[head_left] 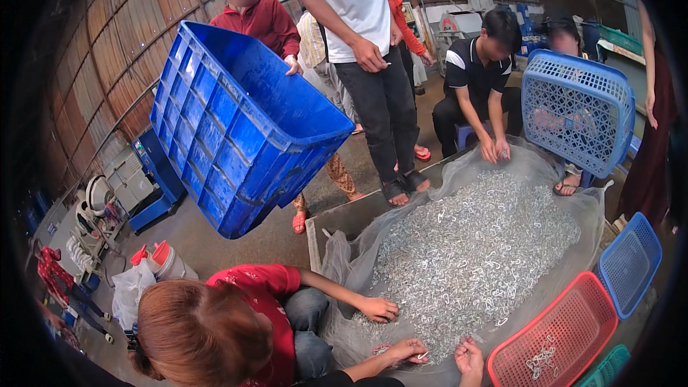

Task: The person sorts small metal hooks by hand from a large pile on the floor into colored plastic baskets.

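A wide heap of small silvery metal hooks [473, 244] lies spread on a sheet of pale mesh netting [344, 258] in front of me. At the near edge of the heap my left hand [405, 352] pinches a small bright hook [423, 356] between thumb and fingers. My right hand [469, 358] is just to its right, palm turned up and fingers curled in; whatever they hold is too small to make out. Beside it stands a red plastic basket [502, 347] with a few whitish hooks [542, 360] on its bottom.
A person in red [244, 301] crouches at my left, one hand on the heap. Across it, a seated person [476, 79] handles hooks. Another tilts a big blue crate [215, 136] at the upper left. Blue basket [631, 265] and green basket [608, 369] flank the red one; a larger blue basket [577, 111] is raised beyond.
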### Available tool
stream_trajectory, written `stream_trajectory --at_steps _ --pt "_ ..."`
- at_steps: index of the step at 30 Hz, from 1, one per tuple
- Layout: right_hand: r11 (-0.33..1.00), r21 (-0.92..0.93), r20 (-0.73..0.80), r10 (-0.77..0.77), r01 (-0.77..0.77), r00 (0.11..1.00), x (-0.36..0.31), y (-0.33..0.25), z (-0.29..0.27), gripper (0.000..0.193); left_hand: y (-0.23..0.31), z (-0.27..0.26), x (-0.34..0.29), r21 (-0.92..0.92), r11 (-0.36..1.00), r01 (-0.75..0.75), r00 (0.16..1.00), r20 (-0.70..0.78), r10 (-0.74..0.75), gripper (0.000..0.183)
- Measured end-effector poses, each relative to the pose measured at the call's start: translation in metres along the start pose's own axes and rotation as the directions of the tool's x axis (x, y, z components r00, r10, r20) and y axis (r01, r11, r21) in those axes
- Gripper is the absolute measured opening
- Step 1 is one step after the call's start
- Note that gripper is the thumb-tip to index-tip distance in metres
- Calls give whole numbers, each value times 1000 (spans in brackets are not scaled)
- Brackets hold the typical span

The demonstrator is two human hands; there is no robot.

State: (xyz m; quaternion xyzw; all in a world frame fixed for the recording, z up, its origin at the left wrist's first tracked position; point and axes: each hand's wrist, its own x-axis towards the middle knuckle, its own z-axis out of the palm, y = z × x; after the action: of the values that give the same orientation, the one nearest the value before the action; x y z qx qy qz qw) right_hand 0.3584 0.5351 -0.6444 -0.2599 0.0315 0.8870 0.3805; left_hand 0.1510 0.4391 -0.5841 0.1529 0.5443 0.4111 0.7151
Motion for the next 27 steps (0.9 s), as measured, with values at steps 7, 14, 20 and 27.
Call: stream_trajectory --at_steps 7,14,20,27 --pt "987 159 88 -21 7 996 -14 -5 22 30 1 -6 5 -241 970 15 995 96 9 26" --pt "981 -189 -67 20 -33 998 -13 7 24 14 4 -33 -7 -278 960 21 996 -83 -46 21" --pt "713 -697 -211 -101 -77 972 -20 -8 7 22 12 -23 3 -80 997 -12 888 -460 -26 15" --pt "326 -890 -370 -109 -319 923 -11 47 0 20 -11 -35 23 916 388 102 780 -316 541 19"
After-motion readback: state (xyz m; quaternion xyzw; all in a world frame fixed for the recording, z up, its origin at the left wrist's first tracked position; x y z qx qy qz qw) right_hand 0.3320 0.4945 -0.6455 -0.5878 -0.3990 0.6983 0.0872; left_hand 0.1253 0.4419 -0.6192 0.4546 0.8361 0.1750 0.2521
